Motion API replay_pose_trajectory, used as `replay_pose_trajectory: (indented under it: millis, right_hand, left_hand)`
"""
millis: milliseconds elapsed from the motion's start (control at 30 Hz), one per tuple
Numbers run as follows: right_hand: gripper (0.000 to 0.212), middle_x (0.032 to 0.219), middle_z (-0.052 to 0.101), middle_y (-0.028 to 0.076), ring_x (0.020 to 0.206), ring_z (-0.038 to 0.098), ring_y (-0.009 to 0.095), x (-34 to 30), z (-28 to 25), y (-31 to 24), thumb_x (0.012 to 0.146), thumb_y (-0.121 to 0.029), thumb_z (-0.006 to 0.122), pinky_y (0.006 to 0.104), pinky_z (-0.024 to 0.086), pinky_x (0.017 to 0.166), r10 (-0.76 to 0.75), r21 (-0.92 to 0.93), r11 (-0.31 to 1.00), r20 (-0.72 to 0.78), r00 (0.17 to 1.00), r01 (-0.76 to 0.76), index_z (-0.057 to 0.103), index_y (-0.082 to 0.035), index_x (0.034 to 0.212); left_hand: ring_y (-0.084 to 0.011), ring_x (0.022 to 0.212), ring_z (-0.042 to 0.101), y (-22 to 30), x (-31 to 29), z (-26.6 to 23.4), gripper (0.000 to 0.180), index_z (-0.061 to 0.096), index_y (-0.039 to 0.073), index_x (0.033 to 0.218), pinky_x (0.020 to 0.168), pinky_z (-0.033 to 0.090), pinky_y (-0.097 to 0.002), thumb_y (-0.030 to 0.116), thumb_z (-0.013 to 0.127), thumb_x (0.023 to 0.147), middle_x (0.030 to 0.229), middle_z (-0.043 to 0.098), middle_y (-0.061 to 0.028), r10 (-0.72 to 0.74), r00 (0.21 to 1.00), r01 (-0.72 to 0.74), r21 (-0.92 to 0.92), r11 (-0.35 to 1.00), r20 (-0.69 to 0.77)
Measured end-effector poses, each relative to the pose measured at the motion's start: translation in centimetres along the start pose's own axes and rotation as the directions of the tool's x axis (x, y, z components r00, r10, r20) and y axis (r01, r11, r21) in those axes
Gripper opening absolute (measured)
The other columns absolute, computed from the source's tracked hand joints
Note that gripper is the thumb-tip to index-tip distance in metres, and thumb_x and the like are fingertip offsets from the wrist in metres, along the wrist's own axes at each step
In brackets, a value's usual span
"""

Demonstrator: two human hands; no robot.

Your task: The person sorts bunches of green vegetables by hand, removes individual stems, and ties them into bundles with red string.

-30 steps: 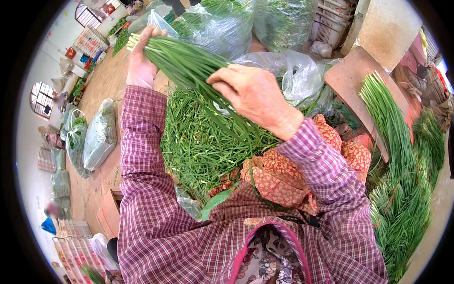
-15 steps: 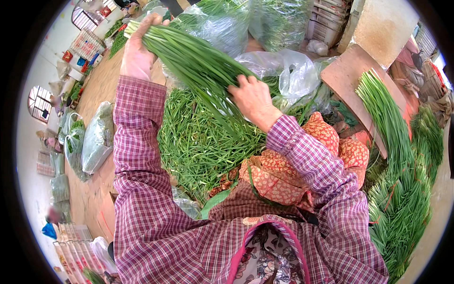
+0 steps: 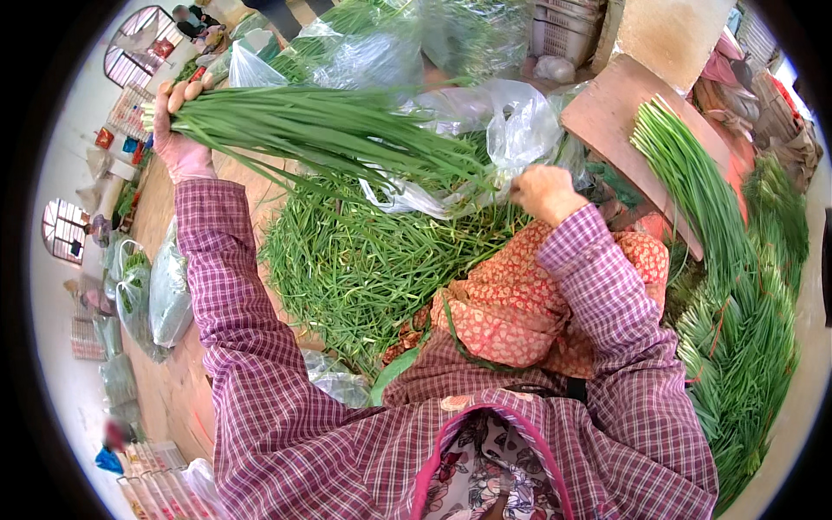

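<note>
Left hand [image 3: 184,139] clamped shut round the pale ends of the bundle [image 3: 321,130], lifted level over the loose pile [image 3: 364,260]! Right hand [image 3: 544,192] curled closed at the leaf tips, beside a clear bag [image 3: 511,130].

Hands: two, the left hand [image 3: 182,147] at 10 o'clock and the right hand [image 3: 546,192] at 1 o'clock.
Bunch of greens [image 3: 321,130] held up: one, at 11 o'clock.
Loose heap of greens [image 3: 364,269]: one, at centre.
Laid rows of greens [image 3: 737,286]: one long bank, at 3 o'clock.
Boards [image 3: 624,117]: one, at 1 o'clock.
Clear plastic bags [image 3: 511,130]: too many and too crumpled to count.
</note>
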State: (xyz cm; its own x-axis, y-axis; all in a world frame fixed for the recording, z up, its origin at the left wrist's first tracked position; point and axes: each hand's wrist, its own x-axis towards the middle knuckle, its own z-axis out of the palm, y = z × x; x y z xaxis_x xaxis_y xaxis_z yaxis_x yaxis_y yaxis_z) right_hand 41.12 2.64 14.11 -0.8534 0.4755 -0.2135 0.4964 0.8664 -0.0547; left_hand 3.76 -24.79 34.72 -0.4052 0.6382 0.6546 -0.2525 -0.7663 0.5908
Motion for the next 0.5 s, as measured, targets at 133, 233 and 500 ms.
replay_pose_trajectory:
  millis: [133,233,500]
  right_hand:
    - [0.023,0.091,0.069,0.011,0.085,0.067,0.032,-1.3,-3.8,1.7,0.088,-0.03,0.059,0.0446,0.053,0.073,-0.014,0.14,0.988,-0.354,0.935,0.068,0.071,-0.011,0.095]
    - [0.028,0.098,0.065,0.012,0.089,0.065,0.031,-2.0,-6.6,-1.2,0.091,-0.033,0.057,0.0429,0.052,0.075,-0.035,0.289,0.915,-0.637,0.77,0.281,0.064,-0.011,0.106]
    - [0.02,0.084,0.068,0.014,0.075,0.065,0.028,-2.3,-7.3,-3.4,0.09,-0.021,0.058,0.0372,0.049,0.068,0.086,0.656,0.495,-0.689,0.72,0.57,0.066,-0.003,0.096]
  left_hand:
    - [-0.0177,0.082,0.051,-0.6,0.2,1.2,0.014,0.058,0.007,0.099,0.102,0.036,-0.0436,0.013,0.065,0.088,0.074,0.051,0.0037,-0.006,0.996,0.011,-0.045,0.999,0.093]
    - [-0.014,0.078,0.048,-0.6,-0.7,2.6,0.011,0.06,0.009,0.097,0.099,0.037,-0.0407,0.012,0.065,0.088,0.073,0.051,0.0065,-0.045,0.987,0.048,-0.013,0.999,0.152]
    - [-0.0094,0.066,0.05,-2.2,-0.2,5.9,0.005,0.061,0.013,0.088,0.091,0.039,-0.0326,0.008,0.062,0.086,0.061,0.054,0.01,-0.038,0.936,0.114,-0.198,0.973,0.351]
